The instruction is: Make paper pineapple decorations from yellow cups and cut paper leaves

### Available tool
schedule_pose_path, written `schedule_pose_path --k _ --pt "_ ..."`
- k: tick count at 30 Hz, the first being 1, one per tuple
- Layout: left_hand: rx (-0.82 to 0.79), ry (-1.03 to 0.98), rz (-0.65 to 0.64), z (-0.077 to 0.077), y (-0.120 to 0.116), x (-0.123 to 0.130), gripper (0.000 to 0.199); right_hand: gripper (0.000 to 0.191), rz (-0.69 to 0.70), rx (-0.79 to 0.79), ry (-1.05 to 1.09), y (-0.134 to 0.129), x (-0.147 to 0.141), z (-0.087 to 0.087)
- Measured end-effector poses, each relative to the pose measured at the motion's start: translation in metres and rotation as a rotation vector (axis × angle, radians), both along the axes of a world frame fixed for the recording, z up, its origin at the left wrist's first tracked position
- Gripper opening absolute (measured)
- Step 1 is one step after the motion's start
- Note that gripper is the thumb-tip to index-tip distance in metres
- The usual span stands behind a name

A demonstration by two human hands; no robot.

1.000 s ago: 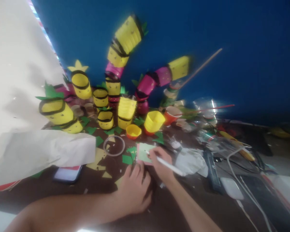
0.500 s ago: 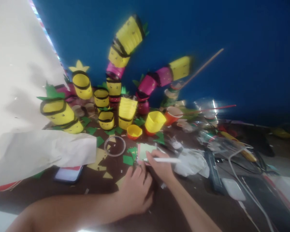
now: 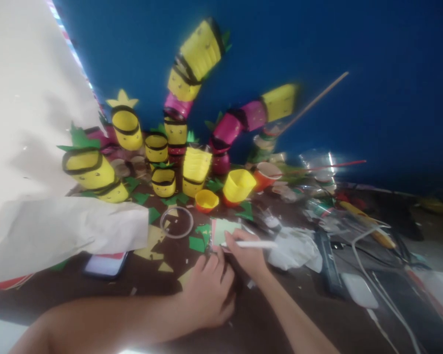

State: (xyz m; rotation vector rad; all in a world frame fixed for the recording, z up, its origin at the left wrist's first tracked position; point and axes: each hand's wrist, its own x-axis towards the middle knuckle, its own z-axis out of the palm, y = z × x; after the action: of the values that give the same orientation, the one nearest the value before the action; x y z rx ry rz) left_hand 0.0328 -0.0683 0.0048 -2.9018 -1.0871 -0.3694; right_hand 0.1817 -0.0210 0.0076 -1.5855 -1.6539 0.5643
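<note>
Item: one small pale green card (image 3: pixel 225 229) with a pink edge, flat on the dark table (image 3: pixel 243 319), just ahead of my knuckles. Judged light, thin and bendable; likely to skate on the surface unless pinned. Best taken by a free edge, or pressed flat at the near corner.

My left hand (image 3: pixel 208 290): palm down, fingers together, fingertips at the card's near edge, steadying it; grasping nothing.

My right hand (image 3: pixel 245 255): fingers closed round one white pen (image 3: pixel 253 244), lying nearly level across the card's near edge, tip toward my left hand. Pen judged light, stiff and smooth; held toward the tip end.

Beyond my fingertips: one clear ring (image 3: pixel 175 222), one small yellow-and-orange bowl (image 3: pixel 205 200), one open yellow cup (image 3: pixel 238 185), green paper scraps (image 3: pixel 196 244) too many and blurred to count.

Left of my left hand: one phone (image 3: pixel 104 265), partly under white paper (image 3: pixel 66 236).

Right of my right hand: one crumpled white bag (image 3: pixel 295 250), cables.

Farther off: yellow and pink banded cups (image 3: pixel 192 169), over a dozen, exact count unclear.
</note>
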Motion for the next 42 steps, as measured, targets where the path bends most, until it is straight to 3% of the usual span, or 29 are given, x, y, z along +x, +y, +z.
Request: schedule_pose_path --k 15,22,27,42 --pt "-0.018 0.001 0.009 -0.0012 -0.002 -0.0002 0.046 0.039 -0.034 -0.011 0.046 0.0003 0.0025 -0.0018" --pt "-0.081 0.031 0.104 -0.0015 -0.0052 0.0002 0.06 0.036 -0.076 -0.031 0.135 -0.0031 0.0035 0.0023" --pt "-0.126 0.045 0.105 -0.0015 -0.0039 0.0009 0.063 0.036 -0.089 -0.02 0.151 -0.0043 0.0029 0.003" --pt "-0.131 0.019 0.113 -0.0022 -0.0033 0.0006 0.063 0.04 0.025 0.032 -0.006 -0.0039 0.004 -0.0041"
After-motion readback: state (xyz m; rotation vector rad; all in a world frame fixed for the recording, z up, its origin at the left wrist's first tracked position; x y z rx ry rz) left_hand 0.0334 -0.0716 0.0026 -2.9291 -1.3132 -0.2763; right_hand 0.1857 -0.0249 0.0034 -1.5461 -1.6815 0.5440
